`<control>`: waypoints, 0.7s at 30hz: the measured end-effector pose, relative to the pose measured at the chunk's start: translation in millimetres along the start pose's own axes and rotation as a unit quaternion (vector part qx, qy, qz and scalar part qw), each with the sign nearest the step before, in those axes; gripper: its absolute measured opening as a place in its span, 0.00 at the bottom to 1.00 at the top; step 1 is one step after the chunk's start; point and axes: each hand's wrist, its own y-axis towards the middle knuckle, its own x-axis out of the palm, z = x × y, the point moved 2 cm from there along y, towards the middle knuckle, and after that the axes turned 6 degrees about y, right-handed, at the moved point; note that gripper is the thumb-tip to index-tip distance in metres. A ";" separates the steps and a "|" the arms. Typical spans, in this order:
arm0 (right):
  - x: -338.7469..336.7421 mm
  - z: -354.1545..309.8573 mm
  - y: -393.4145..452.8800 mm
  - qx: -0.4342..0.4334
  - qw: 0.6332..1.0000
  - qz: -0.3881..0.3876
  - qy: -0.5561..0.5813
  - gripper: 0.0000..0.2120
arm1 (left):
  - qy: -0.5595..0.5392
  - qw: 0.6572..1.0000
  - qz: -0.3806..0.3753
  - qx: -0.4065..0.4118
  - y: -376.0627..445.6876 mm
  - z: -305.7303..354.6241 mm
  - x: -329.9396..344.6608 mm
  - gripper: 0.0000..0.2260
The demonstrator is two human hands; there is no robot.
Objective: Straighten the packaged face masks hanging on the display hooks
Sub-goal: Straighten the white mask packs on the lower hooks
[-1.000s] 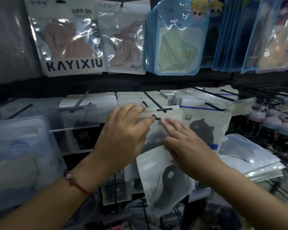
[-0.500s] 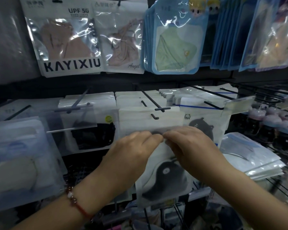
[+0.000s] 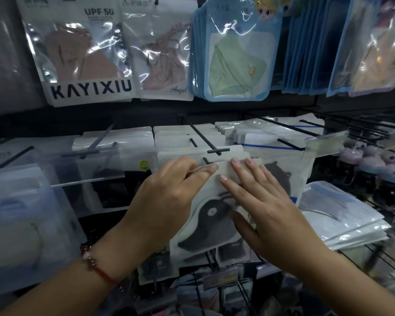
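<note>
White plastic pkg w/ black mask [image 3: 211, 215] is hanging on black wire hook [image 3: 207, 160]; left hand [image 3: 169, 197] pinching its top edge, right hand [image 3: 265, 201] pressing flat, fingers extended. Risk: hang-hole tearing if pulled sideways.

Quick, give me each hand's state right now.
Left hand: closed, pinching the top edge of the black mask pack.
Right hand: open, fingers flat on the same pack.

So it's a dark display rack [image 3: 214, 108] with black wire hooks [image 3: 203, 137] sticking out toward you. Top row hangs a KAYIXIU pouch [image 3: 82, 53], an Angel pouch [image 3: 162, 51] and blue-edged packs [image 3: 237, 53]. Lower hooks carry stacked white mask packs [image 3: 185, 135]; more packs [image 3: 342, 215] lie flat at right.
</note>
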 end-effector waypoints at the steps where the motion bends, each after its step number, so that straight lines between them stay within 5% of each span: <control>1: 1.3 0.3 0.3 0.002 1.000 -0.002 -0.001 0.29 | 0.001 1.000 0.001 -0.001 1.1 -0.7 0.1 0.20; 21: 15.4 2.5 6.7 0.025 0.999 -0.003 0.022 0.28 | -0.047 0.997 0.048 -0.049 2.6 -2.2 3.8 0.17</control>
